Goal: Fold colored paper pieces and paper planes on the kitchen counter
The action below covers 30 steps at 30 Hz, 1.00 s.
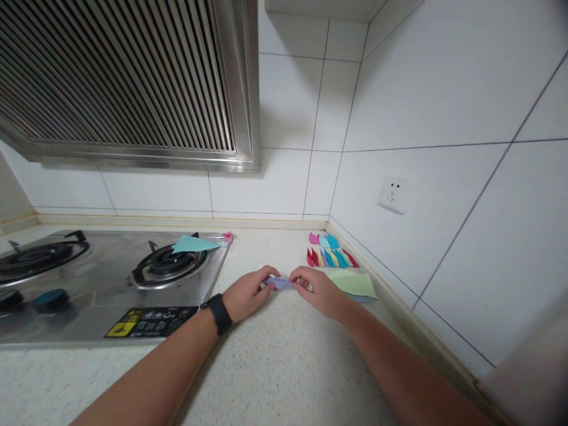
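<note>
A small folded piece of lavender paper is held just over the speckled countertop. Its left end is pinched by my left hand, which wears a black watch at the wrist. My right hand grips the other end between thumb and fingers. Partly behind my right hand lies a stack of pale green paper sheets. Beyond it, several small folded paper pieces in red, yellow, blue and pink sit in rows near the wall corner.
To the left is a steel gas stove; a light-blue paper triangle rests over its right burner. A pink paper piece lies at the stove's back corner. A range hood hangs above. The tiled wall at right has a socket.
</note>
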### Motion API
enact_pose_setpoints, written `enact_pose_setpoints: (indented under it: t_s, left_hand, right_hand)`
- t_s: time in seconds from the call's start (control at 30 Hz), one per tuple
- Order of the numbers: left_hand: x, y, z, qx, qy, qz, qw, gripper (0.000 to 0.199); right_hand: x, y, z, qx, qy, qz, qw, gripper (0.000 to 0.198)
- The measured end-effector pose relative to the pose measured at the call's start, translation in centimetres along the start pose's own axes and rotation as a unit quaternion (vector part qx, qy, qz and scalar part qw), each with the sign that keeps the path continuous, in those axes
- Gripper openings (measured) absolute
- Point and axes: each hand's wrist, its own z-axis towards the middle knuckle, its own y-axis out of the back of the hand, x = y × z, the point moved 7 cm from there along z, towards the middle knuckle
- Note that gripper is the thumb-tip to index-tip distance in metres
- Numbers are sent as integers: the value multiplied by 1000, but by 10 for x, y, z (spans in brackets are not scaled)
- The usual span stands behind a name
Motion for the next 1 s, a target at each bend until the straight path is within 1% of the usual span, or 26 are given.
enact_pose_setpoints:
  t_s: [0.1, 0.2, 0.37, 0.47, 0.57, 0.67, 0.77, 0.87, 1.0]
  left_hand:
    - [1, 2, 0, -12, -4, 40, 999, 25]
    - [3, 5, 0, -31, 2, 54, 998, 27]
    - [9, 12, 1, -77, 14, 76, 994, 18]
    - [10, 15, 2, -94, 9, 85, 992, 18]
    - [8, 17, 1, -96, -5, 86, 992, 18]
    - [2, 17, 1, -92, -27, 83, 992, 17]
    - [-5, 16, 1, -90, -49, 81, 991, 16]
    - [-10, 16, 1, -98, -42, 80, 991, 18]
    - [-16, 12, 2, -95, -41, 86, 991, 19]
  right_hand:
    - [1, 3, 0, -7, 13, -12, 1000, 14]
    - [2, 7, 0, -16, 26, -25, 999, 14]
    - [1, 14, -1, -46, 42, -53, 997, 13]
    - [3, 15, -2, -60, 58, -63, 994, 14]
    - [6, 16, -2, -69, 64, -67, 993, 11]
    - [10, 17, -1, -63, 77, -71, 992, 6]
    - [11, 19, -1, -73, 86, -78, 991, 5]
    - [12, 19, -1, -83, 98, -83, 988, 6]
    - [11, 12, -1, -73, 108, -81, 988, 7]
